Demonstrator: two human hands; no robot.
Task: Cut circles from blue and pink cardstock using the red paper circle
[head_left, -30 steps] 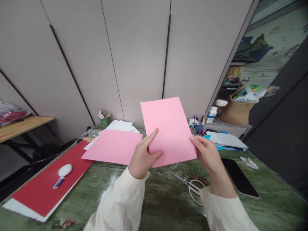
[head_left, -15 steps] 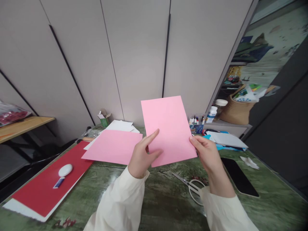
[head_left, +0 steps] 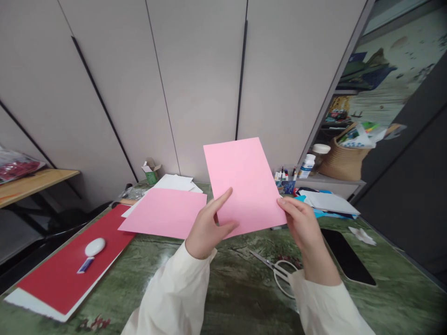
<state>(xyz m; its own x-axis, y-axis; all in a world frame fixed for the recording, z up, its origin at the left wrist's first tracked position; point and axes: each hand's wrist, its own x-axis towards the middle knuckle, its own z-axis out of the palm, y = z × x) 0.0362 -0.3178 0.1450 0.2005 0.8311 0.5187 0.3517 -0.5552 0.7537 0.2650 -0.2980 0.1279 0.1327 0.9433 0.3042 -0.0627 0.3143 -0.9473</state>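
Observation:
A pink sheet of paper is held up above the table, tilted, with its far edge raised. My right hand is closed on the sheet's lower right edge, thumb in front and fingertips behind it. At the lower left corner is my left hand, its thumb and index finger spread apart over the front of the paper; its other fingers are hidden. A second pink sheet lies on the table left of that hand. Scissors with white handles rest below the raised sheet, near my right wrist.
On the green table are a red sheet bearing a white oval object, white papers, a small green box, a black phone and a paper stack. Markers stand at the back.
The held sheet has tilted slightly, its top edge shifting a little left and its bottom edge rising. Both hands stay almost in place.

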